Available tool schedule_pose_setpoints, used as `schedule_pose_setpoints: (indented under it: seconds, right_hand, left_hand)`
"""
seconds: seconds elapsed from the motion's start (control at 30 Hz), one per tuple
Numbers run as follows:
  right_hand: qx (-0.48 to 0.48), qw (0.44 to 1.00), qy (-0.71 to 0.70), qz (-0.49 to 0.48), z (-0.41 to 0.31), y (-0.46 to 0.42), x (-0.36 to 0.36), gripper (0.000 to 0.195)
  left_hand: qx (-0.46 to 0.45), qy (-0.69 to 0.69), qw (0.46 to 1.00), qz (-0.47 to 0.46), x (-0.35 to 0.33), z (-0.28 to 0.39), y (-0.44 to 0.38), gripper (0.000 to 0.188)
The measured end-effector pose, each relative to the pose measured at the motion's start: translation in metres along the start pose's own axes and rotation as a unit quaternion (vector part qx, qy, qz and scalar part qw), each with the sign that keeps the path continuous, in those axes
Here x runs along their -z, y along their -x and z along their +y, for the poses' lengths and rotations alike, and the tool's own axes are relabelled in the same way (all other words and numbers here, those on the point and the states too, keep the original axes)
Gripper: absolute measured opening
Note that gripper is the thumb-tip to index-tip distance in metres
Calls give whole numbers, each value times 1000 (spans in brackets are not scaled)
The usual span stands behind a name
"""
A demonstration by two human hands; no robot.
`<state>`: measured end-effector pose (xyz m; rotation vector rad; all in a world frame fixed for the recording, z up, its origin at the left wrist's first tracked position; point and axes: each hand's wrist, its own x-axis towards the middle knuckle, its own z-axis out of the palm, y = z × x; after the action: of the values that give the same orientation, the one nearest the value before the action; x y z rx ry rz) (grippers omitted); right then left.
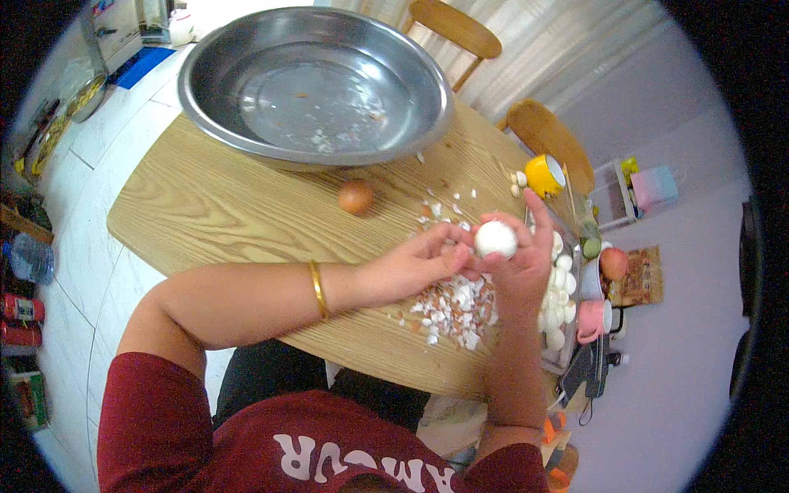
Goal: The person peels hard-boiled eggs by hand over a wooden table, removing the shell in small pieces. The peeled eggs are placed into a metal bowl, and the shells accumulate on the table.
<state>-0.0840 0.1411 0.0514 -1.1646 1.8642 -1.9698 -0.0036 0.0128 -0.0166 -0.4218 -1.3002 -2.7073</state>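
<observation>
A peeled white egg [496, 239] rests in my right hand [525, 266], held between its thumb and fingers with the index finger stretched out. My left hand [425, 262], a gold bangle on its wrist, reaches in from the left. Its fingertips are curled close against the egg's side; whether they pinch a bit of shell is too small to tell. Below both hands lies a heap of broken brown and white eggshell [459, 308] on the wooden table [246, 215]. A whole brown egg [356, 197] sits apart, left of the shells. Several peeled eggs [558, 289] fill a clear tray [562, 363] beyond my right hand.
A large steel basin [216, 80] with shell bits in it stands at the table's far end. A yellow mug [545, 175], a pink mug [593, 319] and a bowl [592, 280] line the right side. Two wooden chairs [459, 28] stand behind.
</observation>
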Motion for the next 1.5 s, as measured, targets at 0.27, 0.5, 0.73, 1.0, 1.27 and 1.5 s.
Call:
schedule_pose_setpoints:
  seconds: [0.27,0.5,0.73,1.0,1.27,1.5]
  right_hand:
    - [129,877,375,-270,-31,-169,-115,35]
    - [18,711,380,-591,49,-210,-200,38]
    - [49,797,549,-246,61,-219,-194,23]
    - [156,831,480,-232,71,-219,-190,29]
    - [77,815,477,-321,86,-219,-198,32]
    - [129,792,440,-404,89,-217,-196,38]
  left_hand:
    - [-161,-556,813,-63,-1,15,6,32]
    - [-220,-542,805,-103,3,2,-2,31]
    - [-154,-448,876,-83,-4,16,10,30]
    - [-219,-478,845,-96,-1,-5,3,33]
    - [-209,-466,855,-89,5,-40,-6,26]
    - [-210,-552,798,-117,3,-20,1,27]
